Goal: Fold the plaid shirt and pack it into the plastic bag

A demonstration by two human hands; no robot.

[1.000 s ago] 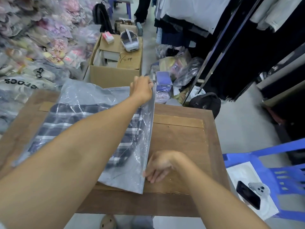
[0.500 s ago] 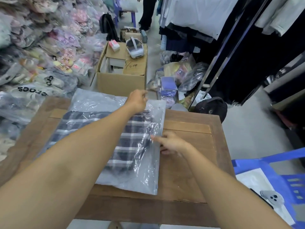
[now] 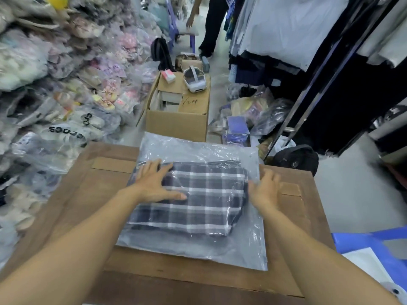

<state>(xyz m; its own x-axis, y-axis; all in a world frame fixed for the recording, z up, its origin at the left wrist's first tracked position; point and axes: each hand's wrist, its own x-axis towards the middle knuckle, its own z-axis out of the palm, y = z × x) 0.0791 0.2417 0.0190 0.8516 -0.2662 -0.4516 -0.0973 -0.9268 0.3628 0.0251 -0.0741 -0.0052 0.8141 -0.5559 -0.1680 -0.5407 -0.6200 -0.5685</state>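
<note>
Left hand (image 3: pixel 154 186), fingers spread, lay flat on the bagged shirt (image 3: pixel 198 194); right hand (image 3: pixel 265 188), fingers loosely apart, touched the bag (image 3: pixel 198 148) at its right edge.

Brown wooden table (image 3: pixel 92 194), clear plastic bag (image 3: pixel 198 249) lying flat on it, plaid shirt (image 3: pixel 204 194) inside

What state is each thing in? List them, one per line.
plaid shirt: folded, inside the bag
plastic bag: flat on the table, far end empty
left hand: open, palm pressing the bag
right hand: open, at the bag's right edge
cardboard box: flaps open
</note>
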